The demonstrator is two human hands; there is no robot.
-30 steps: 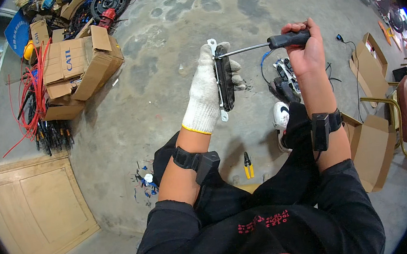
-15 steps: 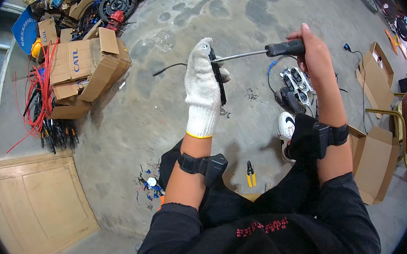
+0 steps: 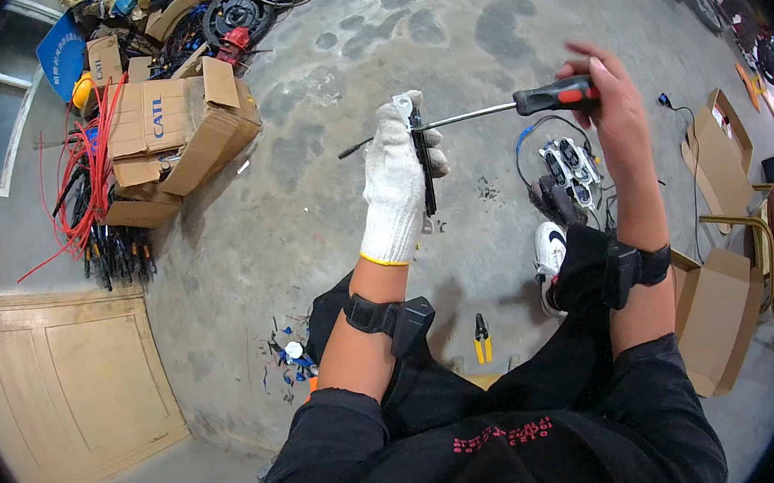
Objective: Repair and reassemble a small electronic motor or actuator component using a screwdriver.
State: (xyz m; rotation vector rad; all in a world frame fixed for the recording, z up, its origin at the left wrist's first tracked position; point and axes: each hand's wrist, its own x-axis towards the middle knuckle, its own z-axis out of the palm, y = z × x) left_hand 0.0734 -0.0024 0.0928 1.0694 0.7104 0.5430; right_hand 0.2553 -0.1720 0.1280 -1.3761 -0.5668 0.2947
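Note:
My left hand (image 3: 391, 170), in a white knitted glove, is closed round a narrow black part (image 3: 425, 167) with a metal tab at its upper end. A short black cable sticks out to the left of the glove. My bare right hand (image 3: 616, 104) grips the black and red handle of a screwdriver (image 3: 546, 97); some of its fingers are raised off the handle. The steel shaft runs left, and its tip meets the black part near the top. Exactly where the tip sits is hidden.
Yellow-handled wire strippers (image 3: 482, 340) lie on the floor between my legs. White and black lamp-like units (image 3: 570, 170) with cables are by my right shoe (image 3: 550, 248). Cable scraps (image 3: 287, 351) lie left, cardboard boxes (image 3: 167, 123) far left, an opened carton (image 3: 721, 320) right.
The screwdriver handle has turned, bringing its red side into view. My right fingers have loosened and shifted on it. The whole view has moved slightly, and the left hand still holds the black part.

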